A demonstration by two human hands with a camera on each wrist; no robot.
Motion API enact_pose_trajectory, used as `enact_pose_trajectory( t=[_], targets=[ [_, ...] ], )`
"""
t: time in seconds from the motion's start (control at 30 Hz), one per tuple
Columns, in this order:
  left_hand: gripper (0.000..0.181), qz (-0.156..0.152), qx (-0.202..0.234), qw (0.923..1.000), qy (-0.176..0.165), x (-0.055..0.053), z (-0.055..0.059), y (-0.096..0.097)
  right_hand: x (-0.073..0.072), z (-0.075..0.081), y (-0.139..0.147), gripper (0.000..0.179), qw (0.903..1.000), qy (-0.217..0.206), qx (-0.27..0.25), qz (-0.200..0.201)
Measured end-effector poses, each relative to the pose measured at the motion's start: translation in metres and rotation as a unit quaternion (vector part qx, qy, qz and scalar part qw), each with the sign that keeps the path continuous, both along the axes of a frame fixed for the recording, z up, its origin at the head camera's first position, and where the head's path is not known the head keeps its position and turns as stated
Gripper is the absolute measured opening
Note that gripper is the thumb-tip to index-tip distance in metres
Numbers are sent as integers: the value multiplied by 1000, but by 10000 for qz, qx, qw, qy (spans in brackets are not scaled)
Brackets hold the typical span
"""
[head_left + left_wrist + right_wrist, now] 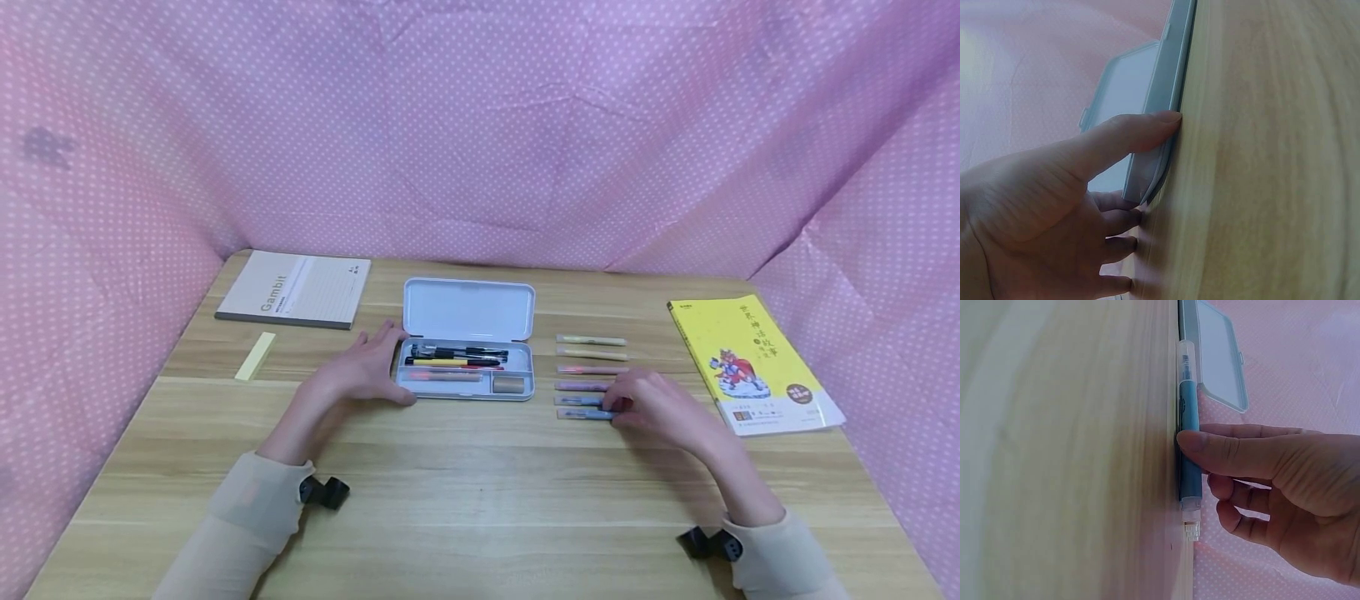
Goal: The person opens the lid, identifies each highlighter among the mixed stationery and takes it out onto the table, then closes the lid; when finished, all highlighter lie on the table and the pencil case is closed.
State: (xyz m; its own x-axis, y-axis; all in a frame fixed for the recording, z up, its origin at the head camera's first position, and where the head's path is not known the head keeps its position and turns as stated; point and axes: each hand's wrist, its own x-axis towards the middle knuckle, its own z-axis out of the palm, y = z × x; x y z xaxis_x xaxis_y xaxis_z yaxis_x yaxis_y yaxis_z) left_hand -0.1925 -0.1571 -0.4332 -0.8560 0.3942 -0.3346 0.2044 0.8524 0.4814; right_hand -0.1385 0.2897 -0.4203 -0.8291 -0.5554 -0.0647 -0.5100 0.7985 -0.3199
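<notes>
An open pencil case [468, 398] holds several pens, a pinkish highlighter [446, 377] and a small tan block [508, 384]. My left hand [363, 367] spans its left end. In the left wrist view, the thumb [1147, 130] lies along the front wall, and the other fingers spread past the corner. Right of the case, several highlighters lie in a column, yellow at the back through pink and purple to blue. My right hand [652, 404] pinches the nearest blue highlighter [1190, 412] between thumb and index finger, close over the table; its remaining fingers curl loosely.
A grey notebook [300, 287] lies at the back left, with a pale yellow strip [256, 356] in front of it. A yellow book [738, 350] lies on the right. Pink dotted cloth [510, 150] hangs behind the wooden table [465, 508] and along both sides.
</notes>
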Motion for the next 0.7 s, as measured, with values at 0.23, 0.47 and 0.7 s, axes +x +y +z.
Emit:
enact_pose_trajectory(
  t=[0.23,0.47,0.7],
  targets=[
    [110,3,40,10000,29,0,0,0,0,0,-1,23,9999,-58,48,-72],
    [109,-17,20,10000,45,0,0,0,-1,-1,0,23,9999,-107,38,-50],
    [111,-8,-11,10000,36,0,0,0,-1,-1,0,23,9999,-132,4,-42]
  ],
)
